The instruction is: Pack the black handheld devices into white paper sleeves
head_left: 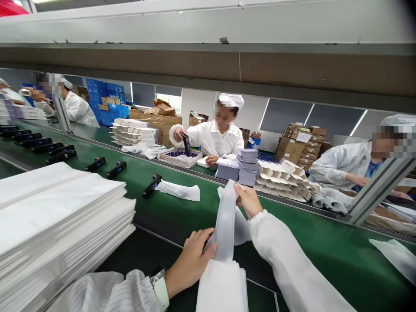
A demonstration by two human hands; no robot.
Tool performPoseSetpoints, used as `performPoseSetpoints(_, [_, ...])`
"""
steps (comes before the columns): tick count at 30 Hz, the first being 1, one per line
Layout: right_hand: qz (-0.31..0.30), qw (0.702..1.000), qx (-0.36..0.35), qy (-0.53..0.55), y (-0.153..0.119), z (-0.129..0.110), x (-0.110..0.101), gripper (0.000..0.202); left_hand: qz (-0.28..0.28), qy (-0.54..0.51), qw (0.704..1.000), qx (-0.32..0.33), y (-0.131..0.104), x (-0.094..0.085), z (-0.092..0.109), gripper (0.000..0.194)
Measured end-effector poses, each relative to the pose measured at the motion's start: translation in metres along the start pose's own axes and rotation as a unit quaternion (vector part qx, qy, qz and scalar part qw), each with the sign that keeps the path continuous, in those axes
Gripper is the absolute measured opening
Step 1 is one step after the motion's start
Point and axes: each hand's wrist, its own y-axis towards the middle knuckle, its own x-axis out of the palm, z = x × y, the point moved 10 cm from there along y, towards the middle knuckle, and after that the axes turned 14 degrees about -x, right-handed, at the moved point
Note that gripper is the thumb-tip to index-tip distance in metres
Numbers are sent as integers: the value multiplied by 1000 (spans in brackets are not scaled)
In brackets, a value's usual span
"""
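hands [190, 262] [249, 200] pinch a long, translucent white strip [225, 225]

Ten black devices [152, 186] lie on the green belt [175, 216]: seven clustered at 9 o'clock, two farther in that way, one at 8. An eleventh is in a co-worker's hand [178, 134]. Four co-workers [225, 138] show: two toward 10 o'clock, one near 1, one at 3. Two bare hands [191, 260] at 5 and 7 hold one white strip [225, 225]. One watch [160, 286] at 7.

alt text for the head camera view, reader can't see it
Two hands, left and right, hold a translucent white sleeve above a white stack; beyond, black devices lie on a green conveyor, with white-clad workers opposite.
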Motion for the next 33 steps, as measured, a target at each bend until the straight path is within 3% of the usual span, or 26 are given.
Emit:
performPoseSetpoints(3, [40,998,7,-48,22,35,-4,48,-14,75,997,9,0,11,-4,33])
performPoseSetpoints(5, [50,995,-4,-83,29,46,-8,46,-9,96,995,20,-1,13,-3,31])
performPoseSetpoints(8, [43,988,-42,-140,32,36,-18,39,-12,107,994,28,-2,16,-2,28])
performPoseSetpoints(11, [22,978,-90,-189,26,7,-22,41,-2,112,993,34,-5,14,-2,18])
performPoseSetpoints(13, [-8,972,-114,-207,9,-12,-15,38,3,111,993,37,-7,12,-2,13])
performPoseSetpoints(16, [-130,958,-112,-228,-39,-23,11,22,-8,108,993,47,-11,12,0,14])
performPoseSetpoints(19, [-251,931,-41,-261,-101,-8,25,21,-9,105,993,53,-11,12,2,10])
performPoseSetpoints(22, [-254,934,18,-251,-138,5,18,22,-2,103,993,57,-11,11,2,7])
performPoseSetpoints(25, [-220,942,13,-252,-143,4,12,9,2,98,994,56,-11,10,2,8])
performPoseSetpoints(28, [-203,941,-26,-271,-138,-6,12,9,9,73,996,59,-13,6,4,17])
performPoseSetpoints(31, [-220,931,-80,-280,-136,-20,18,8,3,40,996,80,-15,5,10,29])
performPoseSetpoints(33, [-244,922,-112,-279,-137,-29,23,11,-16,26,995,99,-17,7,14,27])
